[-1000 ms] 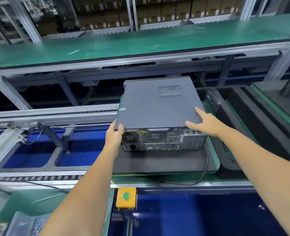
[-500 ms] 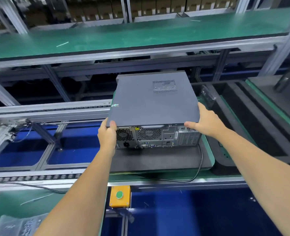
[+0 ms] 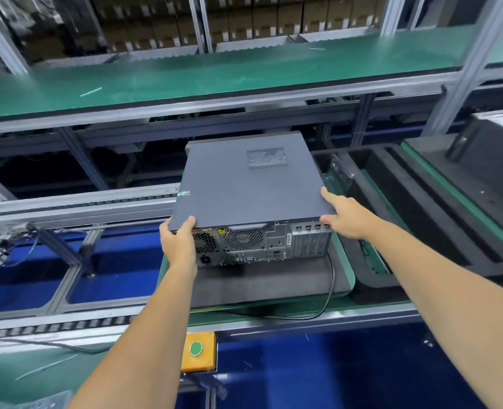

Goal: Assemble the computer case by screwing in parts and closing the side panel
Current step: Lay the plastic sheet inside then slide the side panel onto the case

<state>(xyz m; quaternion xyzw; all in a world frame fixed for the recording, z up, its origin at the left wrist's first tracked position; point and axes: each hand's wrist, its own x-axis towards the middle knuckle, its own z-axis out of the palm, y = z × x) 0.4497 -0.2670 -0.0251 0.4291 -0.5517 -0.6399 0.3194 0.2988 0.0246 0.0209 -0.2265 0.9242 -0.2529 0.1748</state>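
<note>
Here, a dark grey computer case [image 3: 253,196] lies flat on a grey foam pad [image 3: 274,283] on a green pallet [image 3: 343,261], its port-covered rear end [image 3: 262,245] facing near. The side panel [image 3: 244,184] lies on top. It likely handles as heavy, stiff sheet metal with thin edges — best held at the near corners, as now. The left hand [image 3: 179,246] grasps the near-left corner, thumb over the panel edge. The right hand [image 3: 346,215] rests at the near-right corner, forefinger stretched flat along the panel's right edge — half a second ago that hand was cupped round the corner. A black cable [image 3: 330,287] trails off the pad.
</note>
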